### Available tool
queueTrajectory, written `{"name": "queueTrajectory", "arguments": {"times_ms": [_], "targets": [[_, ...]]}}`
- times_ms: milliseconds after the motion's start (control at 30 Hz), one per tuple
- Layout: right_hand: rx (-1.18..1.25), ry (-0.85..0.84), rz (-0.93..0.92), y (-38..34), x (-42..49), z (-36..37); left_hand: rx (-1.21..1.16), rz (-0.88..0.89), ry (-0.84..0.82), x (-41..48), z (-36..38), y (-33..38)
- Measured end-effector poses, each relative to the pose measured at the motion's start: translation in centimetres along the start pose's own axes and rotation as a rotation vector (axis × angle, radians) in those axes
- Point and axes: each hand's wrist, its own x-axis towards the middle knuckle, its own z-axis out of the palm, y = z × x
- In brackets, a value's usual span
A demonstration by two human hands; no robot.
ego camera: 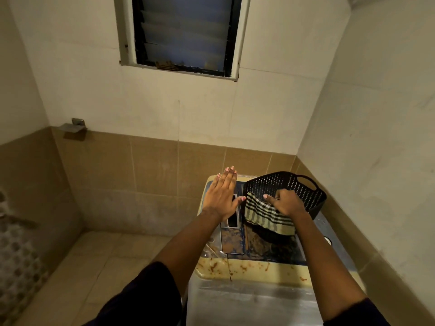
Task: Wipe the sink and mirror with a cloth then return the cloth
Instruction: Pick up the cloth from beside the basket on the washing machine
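Observation:
A striped cloth (266,217), cream with dark bands, hangs over the near rim of a black perforated plastic basket (299,184). The basket stands on top of a stained washing machine (247,269) in the right corner. My right hand (286,203) is closed on the cloth's upper edge at the basket rim. To the left of the basket my left hand (222,194) hovers flat above the machine's top, fingers spread, holding nothing. Neither sink nor mirror is in view.
A louvred window (186,31) sits high in the back wall. A small metal holder (74,129) is fixed to the wall at the left. Something textured and blurred (16,255) fills the far left edge. Tiled floor (94,267) lies left of the machine.

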Motion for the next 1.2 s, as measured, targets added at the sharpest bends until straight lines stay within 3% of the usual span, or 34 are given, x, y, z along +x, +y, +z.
{"name": "queueTrajectory", "arguments": {"times_ms": [200,333,500,667,800,1033,1200], "targets": [[-0.140,-0.044,-0.146,-5.7,-2.3,-3.5,-0.409,-0.285,-0.130,-1.7,-1.6,-2.3],[-0.180,-0.028,-0.435,-12.0,-4.8,-5.1,-0.639,-0.346,-0.135,-3.7,-3.7,-4.4],[-0.051,-0.064,-0.770,-20.5,-9.4,-4.6,-0.918,-0.401,-0.144,-9.0,-8.3,-8.1],[0.023,-0.208,-1.015,-29.2,-15.2,-0.7,-0.748,-0.479,-0.256,-18.8,-11.7,-14.7],[0.022,-0.384,-1.128,-36.4,-19.8,4.6,-0.824,-0.628,-0.187,-29.7,-13.8,-19.9],[-0.202,-0.700,-1.266,-48.6,-31.9,12.7,-0.570,-0.788,0.010,-50.0,-21.7,-25.1],[-0.172,-0.847,-1.381,-55.1,-41.6,17.4,-0.410,-0.882,-0.028,-61.4,-26.9,-26.6]]}}
